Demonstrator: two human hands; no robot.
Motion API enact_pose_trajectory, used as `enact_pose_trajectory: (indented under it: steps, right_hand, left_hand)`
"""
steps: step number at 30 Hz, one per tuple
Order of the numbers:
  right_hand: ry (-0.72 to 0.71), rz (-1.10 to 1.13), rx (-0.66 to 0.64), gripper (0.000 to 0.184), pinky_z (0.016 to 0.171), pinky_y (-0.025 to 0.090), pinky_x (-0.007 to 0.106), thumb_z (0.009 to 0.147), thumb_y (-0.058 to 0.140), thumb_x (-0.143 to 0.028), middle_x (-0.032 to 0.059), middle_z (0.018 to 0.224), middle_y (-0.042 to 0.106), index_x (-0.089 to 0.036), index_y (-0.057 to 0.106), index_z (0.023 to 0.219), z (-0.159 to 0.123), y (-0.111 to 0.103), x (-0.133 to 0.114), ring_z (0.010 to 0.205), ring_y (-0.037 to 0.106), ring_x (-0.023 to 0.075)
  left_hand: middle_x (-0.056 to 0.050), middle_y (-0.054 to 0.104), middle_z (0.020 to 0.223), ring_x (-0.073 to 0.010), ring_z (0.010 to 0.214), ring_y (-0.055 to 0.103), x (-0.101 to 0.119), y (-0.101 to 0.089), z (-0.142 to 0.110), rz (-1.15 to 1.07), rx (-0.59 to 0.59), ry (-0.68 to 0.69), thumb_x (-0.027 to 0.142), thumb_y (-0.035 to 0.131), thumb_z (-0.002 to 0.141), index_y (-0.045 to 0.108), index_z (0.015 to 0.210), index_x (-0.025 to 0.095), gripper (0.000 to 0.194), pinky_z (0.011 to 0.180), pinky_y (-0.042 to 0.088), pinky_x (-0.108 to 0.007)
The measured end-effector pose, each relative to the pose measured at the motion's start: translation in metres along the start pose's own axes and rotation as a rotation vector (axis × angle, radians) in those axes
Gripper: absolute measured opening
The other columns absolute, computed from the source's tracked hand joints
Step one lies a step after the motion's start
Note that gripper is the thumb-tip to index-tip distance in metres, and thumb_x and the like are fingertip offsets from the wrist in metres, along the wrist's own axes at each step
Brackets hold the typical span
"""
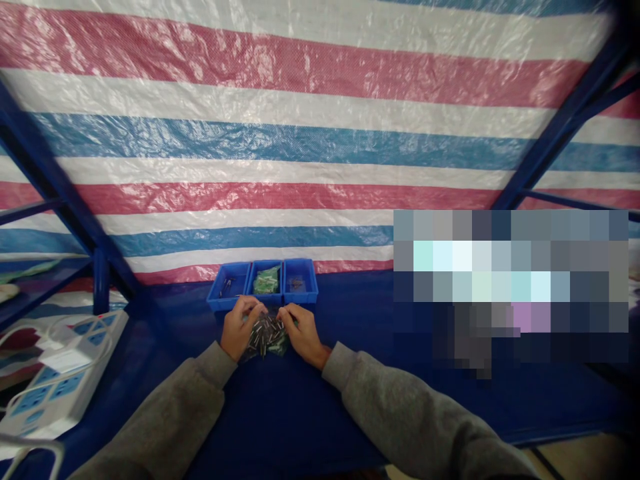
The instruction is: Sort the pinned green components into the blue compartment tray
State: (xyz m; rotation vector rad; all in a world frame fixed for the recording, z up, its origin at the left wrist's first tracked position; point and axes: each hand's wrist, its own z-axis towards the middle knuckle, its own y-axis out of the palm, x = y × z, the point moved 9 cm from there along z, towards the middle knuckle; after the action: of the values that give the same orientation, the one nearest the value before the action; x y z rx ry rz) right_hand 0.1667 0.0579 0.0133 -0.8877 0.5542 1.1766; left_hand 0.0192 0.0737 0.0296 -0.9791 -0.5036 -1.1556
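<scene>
A clear plastic bag (pixel 263 337) full of small dark and silvery cylindrical parts lies on the blue table between my hands. My left hand (pixel 240 327) is closed at the bag's upper left edge, thumb and fingers pinched together. On the other side my right hand (pixel 301 331) pinches the bag's upper right edge. Just beyond the hands stand three blue bins side by side. Thin pieces lie in the left bin (pixel 216 301), a green packet (pixel 267 281) fills the middle one, and small, unclear pieces lie in the right bin (pixel 315 293).
White power strips (pixel 70 383) with a cable and an adapter lie at the left. Blue metal posts (pixel 100 280) rise at the table's sides. A striped plastic sheet (pixel 300 147) hangs behind the blue table (pixel 290 420). The area on the right is blurred out.
</scene>
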Motion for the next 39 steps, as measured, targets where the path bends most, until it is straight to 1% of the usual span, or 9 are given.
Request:
enact_pose_trajectory:
  steps: [5,8,11,14,17,20,27,32,39]
  right_hand:
    - [0.001,-0.001,0.016,0.034,0.060,0.037,0.023,0.092,0.039,-0.033,0.0004,0.066,0.056,-0.017,0.061,0.072,0.000,-0.002,-0.001,0.061,0.050,0.0120]
    - [-0.001,-0.001,0.035,0.034,0.060,0.037,0.023,0.093,0.038,-0.032,0.0003,0.065,0.056,-0.017,0.060,0.072,0.000,-0.004,-0.002,0.061,0.050,0.0118]
    - [-0.003,0.007,0.045,0.033,0.060,0.037,0.023,0.093,0.039,-0.031,0.0004,0.066,0.056,-0.017,0.061,0.072,0.000,-0.005,-0.002,0.062,0.051,0.0120]
    - [-0.002,0.029,0.050,0.029,0.063,0.039,0.023,0.092,0.040,-0.030,0.0015,0.071,0.059,-0.017,0.062,0.078,0.000,-0.006,-0.002,0.065,0.052,0.0126]
    - [-0.015,0.047,0.029,0.020,0.064,0.041,0.024,0.089,0.046,-0.028,0.0024,0.076,0.060,-0.018,0.064,0.089,0.000,-0.003,-0.003,0.067,0.054,0.0130]
    - [-0.031,0.045,-0.007,0.017,0.062,0.042,0.024,0.086,0.051,-0.027,0.0011,0.073,0.057,-0.019,0.065,0.093,0.000,0.001,-0.003,0.065,0.052,0.0127]
    - [-0.030,0.051,-0.039,0.016,0.062,0.042,0.024,0.085,0.053,-0.031,0.0004,0.070,0.055,-0.019,0.062,0.081,0.000,0.004,-0.004,0.063,0.050,0.0122]
    - [0.014,0.092,-0.006,0.019,0.061,0.041,0.023,0.088,0.047,-0.032,0.0002,0.071,0.056,-0.017,0.059,0.081,0.000,0.002,0.001,0.064,0.051,0.0120]
    - [0.031,0.086,0.016,0.022,0.060,0.041,0.023,0.089,0.046,-0.034,0.0006,0.071,0.056,-0.017,0.059,0.080,0.001,0.002,0.007,0.063,0.050,0.0121]
  left_hand:
    - [-0.005,0.064,0.087,-0.0165,0.082,0.057,0.022,0.005,-0.005,0.326,-0.066,0.285,0.025,0.046,0.089,0.062,0.103,0.019,0.022,0.079,0.045,-0.030]
    - [-0.005,0.062,0.082,-0.0162,0.079,0.056,0.026,0.010,-0.008,0.379,-0.104,0.350,0.023,0.044,0.090,0.062,0.108,0.020,0.026,0.076,0.045,-0.029]
    - [-0.004,0.062,0.081,-0.0156,0.078,0.057,0.024,0.009,-0.007,0.379,-0.086,0.346,0.025,0.046,0.089,0.063,0.104,0.019,0.023,0.075,0.045,-0.027]
    - [-0.002,0.062,0.077,-0.0133,0.070,0.057,0.019,0.003,-0.005,0.358,-0.023,0.286,0.031,0.053,0.085,0.062,0.093,0.017,0.018,0.070,0.046,-0.024]
    - [0.001,0.059,0.069,-0.0108,0.060,0.054,0.014,-0.002,-0.004,0.331,0.032,0.229,0.036,0.058,0.081,0.057,0.081,0.016,0.020,0.061,0.045,-0.022]
    - [0.002,0.057,0.066,-0.0100,0.057,0.053,0.013,-0.002,-0.004,0.322,0.041,0.208,0.038,0.057,0.081,0.054,0.075,0.017,0.022,0.057,0.044,-0.020]
    - [0.000,0.061,0.070,-0.0109,0.061,0.057,0.013,-0.003,-0.005,0.292,0.030,0.206,0.037,0.057,0.081,0.058,0.078,0.017,0.020,0.061,0.046,-0.021]
    - [-0.001,0.066,0.075,-0.0121,0.063,0.060,0.009,-0.005,-0.004,0.250,0.036,0.180,0.036,0.059,0.080,0.061,0.087,0.017,0.020,0.063,0.049,-0.022]
    - [-0.002,0.066,0.073,-0.0128,0.065,0.060,0.016,0.001,-0.003,0.298,-0.020,0.242,0.034,0.055,0.083,0.065,0.080,0.018,0.019,0.066,0.048,-0.024]
